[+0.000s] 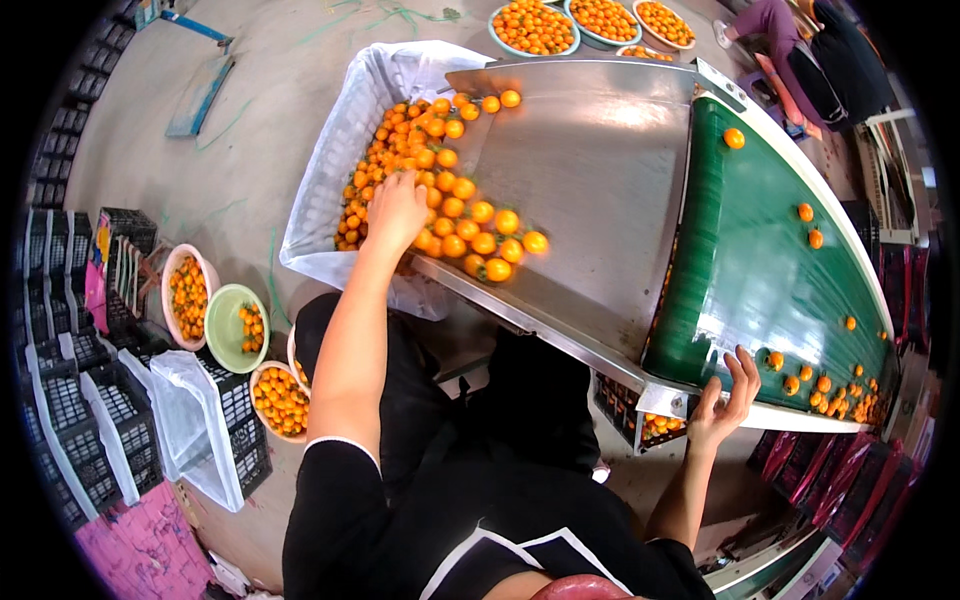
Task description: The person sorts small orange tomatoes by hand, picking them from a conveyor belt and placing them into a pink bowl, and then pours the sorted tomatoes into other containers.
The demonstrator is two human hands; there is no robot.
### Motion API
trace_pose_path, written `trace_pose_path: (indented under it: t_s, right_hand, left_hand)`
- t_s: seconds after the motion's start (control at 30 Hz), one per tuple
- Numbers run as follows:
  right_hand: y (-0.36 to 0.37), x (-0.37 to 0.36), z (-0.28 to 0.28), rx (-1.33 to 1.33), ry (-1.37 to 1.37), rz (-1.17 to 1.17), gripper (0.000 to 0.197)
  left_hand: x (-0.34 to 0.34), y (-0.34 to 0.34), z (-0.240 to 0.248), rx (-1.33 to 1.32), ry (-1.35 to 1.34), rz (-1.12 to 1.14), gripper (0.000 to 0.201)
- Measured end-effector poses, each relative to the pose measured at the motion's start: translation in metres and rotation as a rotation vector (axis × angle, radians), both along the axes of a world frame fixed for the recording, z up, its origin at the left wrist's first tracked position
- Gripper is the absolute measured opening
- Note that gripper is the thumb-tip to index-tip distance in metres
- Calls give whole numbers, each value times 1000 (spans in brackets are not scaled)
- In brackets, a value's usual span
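Note:
Orange cherry tomatoes (465, 230) lie in a spread over the left end of a metal chute (590, 170) and down into a crate lined with white plastic (320, 190). Among them, at the crate's near side, rests my left hand (398, 212); its fingers reach onto the fruit, look slightly apart, and their tips are partly hidden. Over the near edge of a green conveyor belt (770, 270) my right hand (727, 405) is open, fingers spread, holding nothing. A few tomatoes sit scattered along the belt, with more bunched at its near right end.
Basins of tomatoes (533, 28) stand on the floor beyond the chute. More basins (232, 330) and black crates (90, 430) are at left. A tomato-filled crate (660, 427) sits under the chute. Another person (800, 50) is at the far right.

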State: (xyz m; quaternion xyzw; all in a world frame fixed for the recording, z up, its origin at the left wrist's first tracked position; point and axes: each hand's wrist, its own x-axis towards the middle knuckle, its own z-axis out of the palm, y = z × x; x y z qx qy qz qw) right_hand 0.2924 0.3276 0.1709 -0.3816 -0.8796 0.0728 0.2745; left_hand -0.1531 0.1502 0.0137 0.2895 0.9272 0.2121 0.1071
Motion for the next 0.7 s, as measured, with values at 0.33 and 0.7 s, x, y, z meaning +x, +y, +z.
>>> trace_pose_path:
  t_s: [0.33, 0.7]
  right_hand:
    - [2, 1, -2, 17, -8, 14, 29]
    - [2, 2, -2, 12, 20, 23, 30]
  left_hand:
    - [2, 1, -5, -98, -47, -58, 44]
    - [14, 10, -1, -285, -285, -52, 52]
